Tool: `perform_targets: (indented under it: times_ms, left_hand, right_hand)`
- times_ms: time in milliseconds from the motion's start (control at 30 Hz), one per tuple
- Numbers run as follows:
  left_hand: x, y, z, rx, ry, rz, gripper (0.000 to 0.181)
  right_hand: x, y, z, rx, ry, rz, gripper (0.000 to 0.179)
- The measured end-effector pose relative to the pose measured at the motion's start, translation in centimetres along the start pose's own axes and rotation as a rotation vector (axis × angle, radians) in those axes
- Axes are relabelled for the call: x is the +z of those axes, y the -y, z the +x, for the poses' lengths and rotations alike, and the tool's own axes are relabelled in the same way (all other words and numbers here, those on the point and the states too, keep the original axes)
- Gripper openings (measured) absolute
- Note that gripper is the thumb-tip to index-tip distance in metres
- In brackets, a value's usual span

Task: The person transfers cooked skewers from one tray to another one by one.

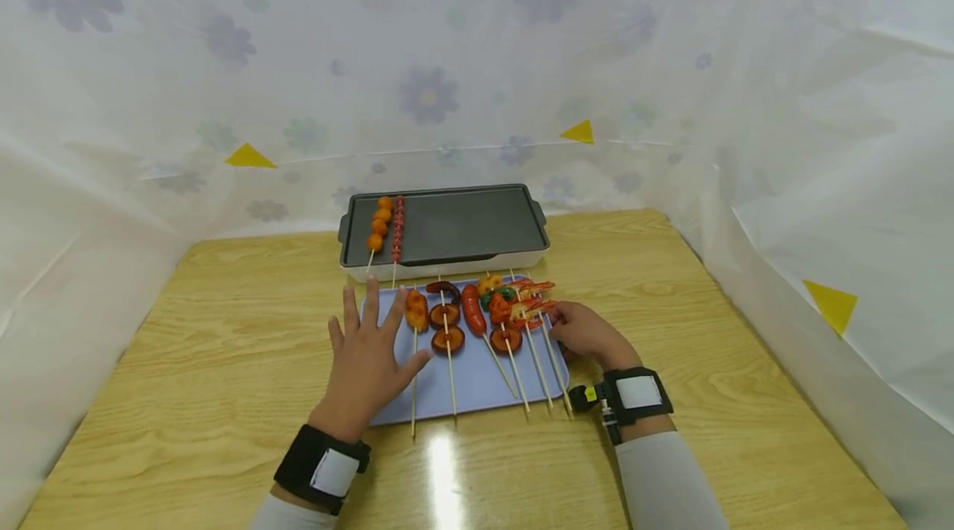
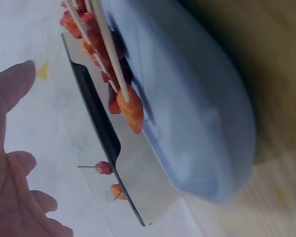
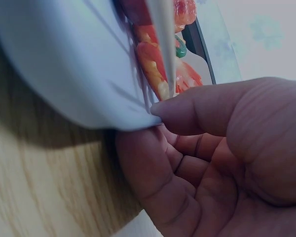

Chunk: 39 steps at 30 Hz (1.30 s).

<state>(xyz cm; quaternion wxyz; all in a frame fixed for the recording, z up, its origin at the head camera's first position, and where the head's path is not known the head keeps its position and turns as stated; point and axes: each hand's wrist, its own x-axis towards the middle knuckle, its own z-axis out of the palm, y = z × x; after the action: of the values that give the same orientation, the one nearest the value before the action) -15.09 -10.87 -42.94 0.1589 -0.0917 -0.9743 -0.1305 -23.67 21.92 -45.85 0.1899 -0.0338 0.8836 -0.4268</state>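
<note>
A pale blue tray [image 1: 477,393] lies on the table, loaded with several food skewers. Its right edge is pinched by my right hand [image 1: 592,335]; in the right wrist view the thumb [image 3: 192,111] lies on top of the rim and the index finger [image 3: 148,163] below it. My left hand [image 1: 365,368] is spread wide over the tray's left edge, holding nothing. From left to right lie an orange skewer [image 1: 416,310], one with brown round slices [image 1: 448,339], a red sausage [image 1: 473,310], a mixed skewer [image 1: 506,339] and shrimp skewers [image 1: 531,313].
Just behind the tray stands a dark griddle [image 1: 469,219] with a pale base. An orange-ball skewer [image 1: 379,228] and a thin red skewer [image 1: 398,232] lie on its left side. White sheeting [image 1: 462,33] hangs around the wooden table [image 1: 224,331] at the back and sides.
</note>
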Motion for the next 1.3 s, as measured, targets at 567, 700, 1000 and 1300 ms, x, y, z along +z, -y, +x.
perform_targets:
  times_ms: [567,700,1000,1300]
  left_hand:
    - [0.0,3.5,5.5,0.08,0.036,0.046,0.087]
    - [0.0,3.4,6.5,0.124,0.013,0.043,0.085]
    - [0.3,3.1,8.9,0.131,-0.092,-0.153,0.05]
    - [-0.8,3.6,10.6,-0.078,0.112,-0.359,0.051]
  right_hand:
    - [0.1,0.1,0.5,-0.009,0.013,0.015,0.008]
    - [0.1,0.2,0.3,0.008,0.006,0.019,0.007]
    - [0.0,0.2,0.2,-0.001,0.006,0.035,0.01]
    - [-0.1,0.2,0.0,-0.001,0.009,0.02,0.011]
